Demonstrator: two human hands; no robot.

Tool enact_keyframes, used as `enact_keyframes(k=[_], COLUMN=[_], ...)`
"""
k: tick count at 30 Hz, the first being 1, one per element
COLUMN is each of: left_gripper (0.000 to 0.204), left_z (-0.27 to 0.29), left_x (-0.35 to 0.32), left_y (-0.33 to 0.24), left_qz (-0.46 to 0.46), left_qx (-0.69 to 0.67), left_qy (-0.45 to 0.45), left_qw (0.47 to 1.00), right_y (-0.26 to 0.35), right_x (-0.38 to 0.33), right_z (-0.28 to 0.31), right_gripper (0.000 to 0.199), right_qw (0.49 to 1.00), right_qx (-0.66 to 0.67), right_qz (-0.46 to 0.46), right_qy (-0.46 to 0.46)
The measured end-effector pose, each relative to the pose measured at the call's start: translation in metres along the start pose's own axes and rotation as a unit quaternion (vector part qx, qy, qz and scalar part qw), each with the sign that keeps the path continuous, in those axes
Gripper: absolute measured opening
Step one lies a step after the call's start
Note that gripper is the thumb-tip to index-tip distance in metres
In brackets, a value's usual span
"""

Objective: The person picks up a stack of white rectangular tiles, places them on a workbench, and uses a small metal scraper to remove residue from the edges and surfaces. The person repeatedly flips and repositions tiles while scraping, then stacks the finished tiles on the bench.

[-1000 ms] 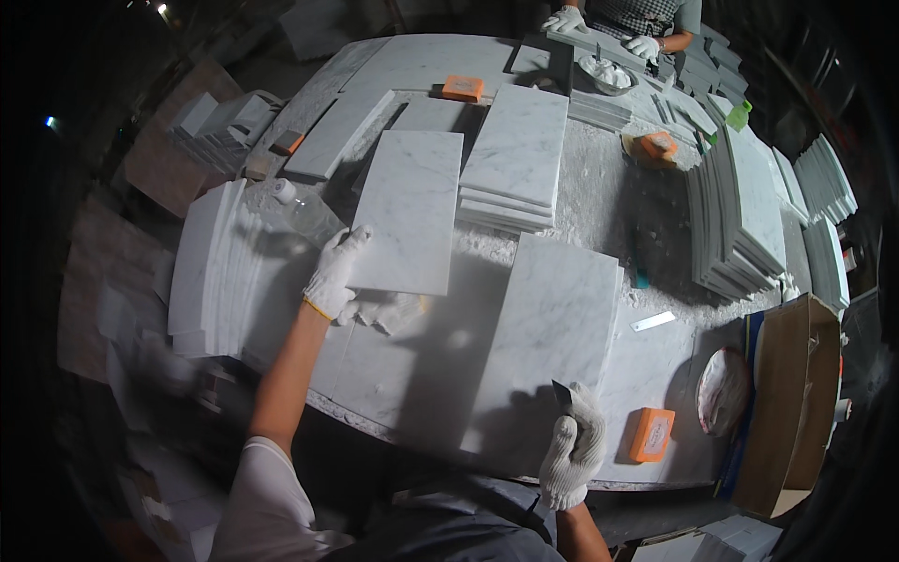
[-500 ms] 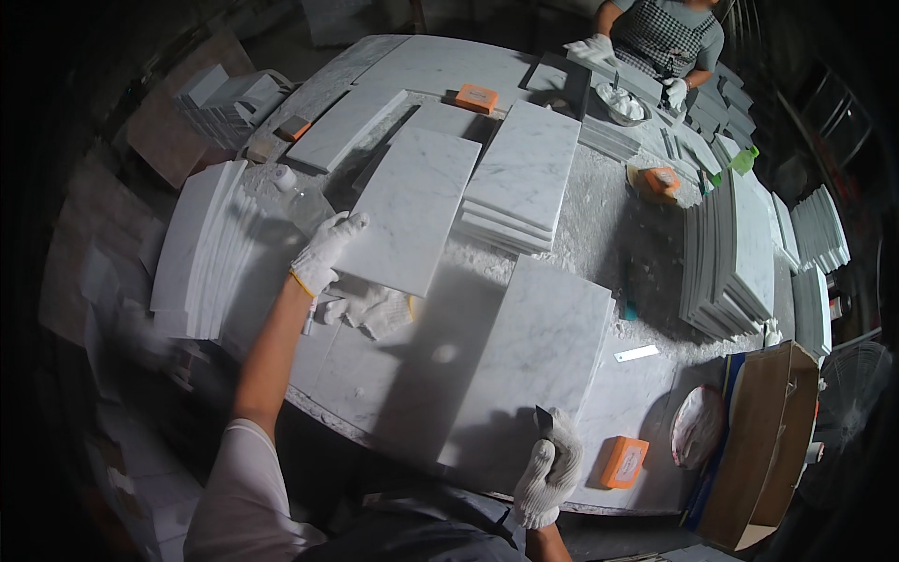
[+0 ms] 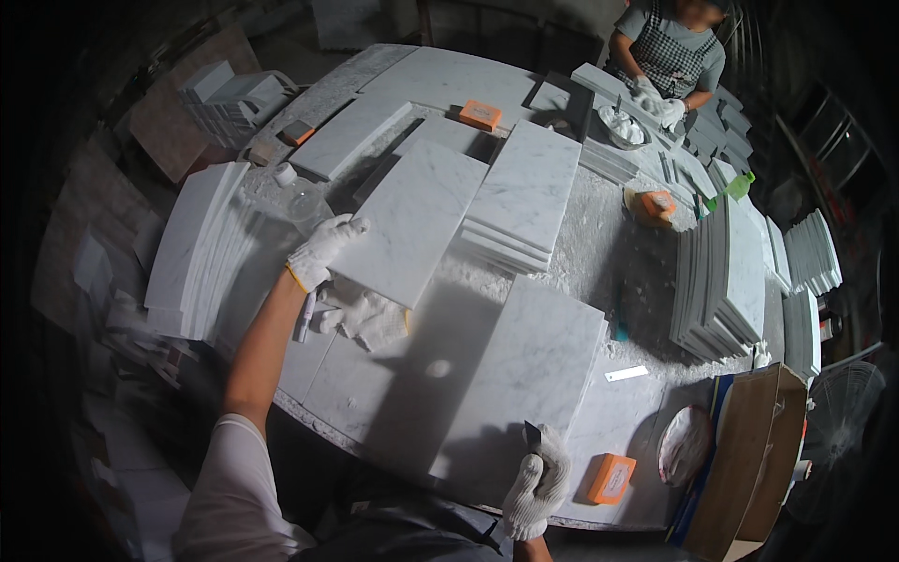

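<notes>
My left hand (image 3: 324,249), in a white knit glove, is closed on the left edge of a grey-veined white marble tile (image 3: 412,220), thumb on its upper face. The tile's near end juts over a loose white glove (image 3: 367,317) and a marker pen (image 3: 306,318). My right hand (image 3: 537,487), gloved too, grips a small putty knife whose dark blade (image 3: 532,436) points up; its handle is hidden in the fingers. Beside that hand, another marble tile (image 3: 524,365) lies flat at the table's near edge.
Stacked tiles (image 3: 524,183) lie ahead; upright stacks stand left (image 3: 192,253) and right (image 3: 721,281). An orange block (image 3: 612,479), a dish of white paste (image 3: 685,446) and a cardboard box (image 3: 749,459) sit near right. Across the table, a co-worker (image 3: 665,56) works in white gloves.
The whole view has shifted slightly. Both my hands keep their grips, and the marble tile stays in the left one. The co-worker's hands have come together.
</notes>
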State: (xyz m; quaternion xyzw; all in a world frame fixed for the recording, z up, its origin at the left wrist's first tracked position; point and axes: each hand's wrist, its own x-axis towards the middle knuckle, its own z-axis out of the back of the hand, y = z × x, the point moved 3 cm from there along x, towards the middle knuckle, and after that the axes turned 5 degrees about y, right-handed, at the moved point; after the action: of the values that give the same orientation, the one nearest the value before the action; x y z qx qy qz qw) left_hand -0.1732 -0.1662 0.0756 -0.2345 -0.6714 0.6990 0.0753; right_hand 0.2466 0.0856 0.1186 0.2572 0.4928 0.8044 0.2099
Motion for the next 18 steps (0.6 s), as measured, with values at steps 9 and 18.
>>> enact_keyframes(k=[9, 18], left_gripper=[0.038, 0.086], left_z=[0.007, 0.012], left_x=[0.005, 0.005], left_y=[0.011, 0.034], left_qz=[0.002, 0.107], left_qx=[0.044, 0.044], left_qy=[0.020, -0.033], left_qw=[0.999, 0.993], right_y=[0.000, -0.001], right_x=[0.000, 0.000], right_z=[0.000, 0.001], right_gripper=[0.030, 0.028], right_qw=[1.000, 1.000], right_qx=[0.001, 0.009], right_qz=[0.012, 0.023], right_qy=[-0.007, -0.008])
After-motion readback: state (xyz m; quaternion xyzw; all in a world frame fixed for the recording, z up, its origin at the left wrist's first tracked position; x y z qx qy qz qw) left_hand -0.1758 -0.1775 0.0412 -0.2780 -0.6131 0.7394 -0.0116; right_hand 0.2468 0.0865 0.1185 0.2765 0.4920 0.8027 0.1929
